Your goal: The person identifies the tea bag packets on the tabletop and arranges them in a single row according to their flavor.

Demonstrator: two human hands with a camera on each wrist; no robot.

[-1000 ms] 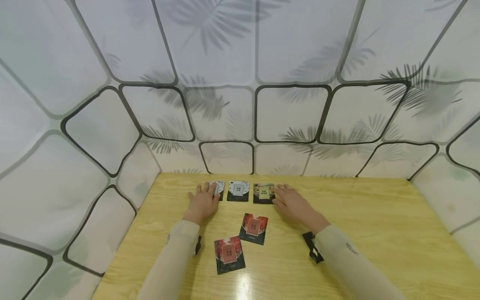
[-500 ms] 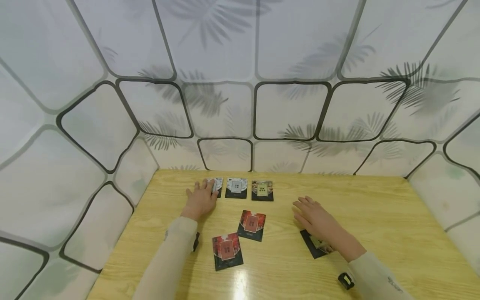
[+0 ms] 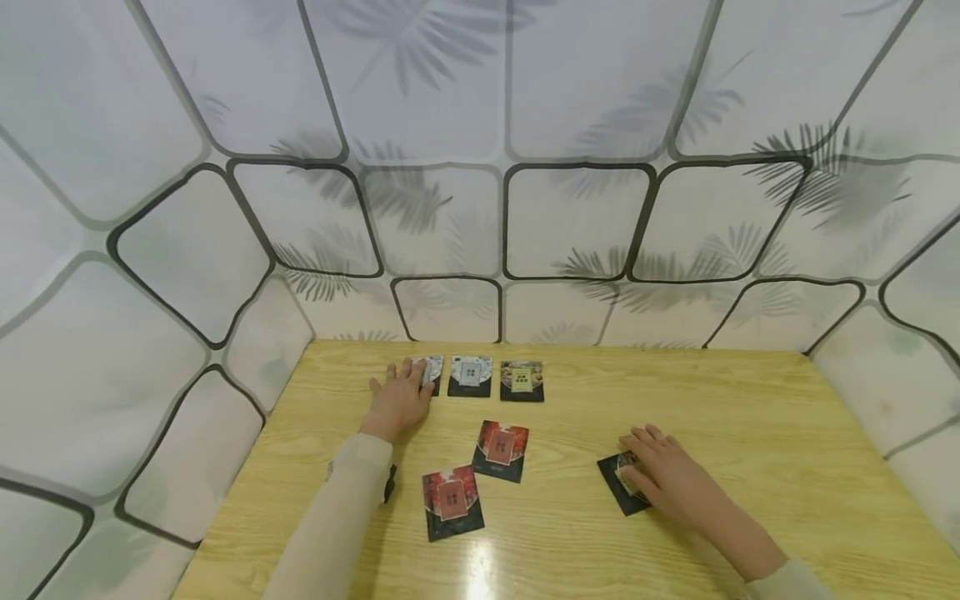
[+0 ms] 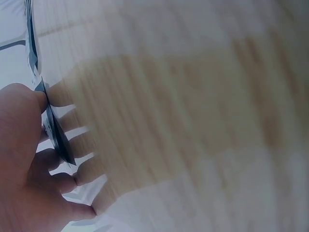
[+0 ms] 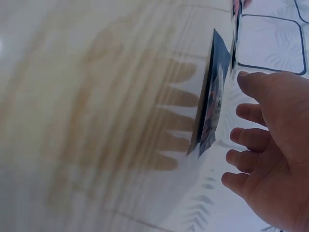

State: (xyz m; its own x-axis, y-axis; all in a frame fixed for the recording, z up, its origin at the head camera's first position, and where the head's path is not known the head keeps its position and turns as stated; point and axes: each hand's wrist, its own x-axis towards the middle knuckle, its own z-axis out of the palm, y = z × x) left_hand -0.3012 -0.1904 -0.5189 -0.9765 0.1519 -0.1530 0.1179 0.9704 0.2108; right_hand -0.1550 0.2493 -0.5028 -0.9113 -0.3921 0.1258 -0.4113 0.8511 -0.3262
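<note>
My left hand (image 3: 397, 404) rests on a silver-and-black flat packet (image 3: 432, 377) at the left end of a back row, covering its left part. In the left wrist view, thumb and fingers touch that packet (image 4: 57, 135) with nothing lifted off the table. On the right, my right hand (image 3: 671, 475) is over a dark packet (image 3: 618, 492) with a yellow label, hiding part of it. The right wrist view has the fingers loosely spread, apart from this packet (image 5: 212, 101), which lies on the tabletop.
Another silver packet (image 3: 470, 379) and a yellow-labelled packet (image 3: 522, 382) continue the back row. Two red-and-black packets (image 3: 500, 451) lie in the middle foreground of the wooden table (image 3: 720, 400). A patterned fabric wall (image 3: 577, 225) rises behind the table.
My right hand has left the yellow-labelled packet in the back row and moved right and nearer to me, over the loose packet. The left hand has stayed on its packet.
</note>
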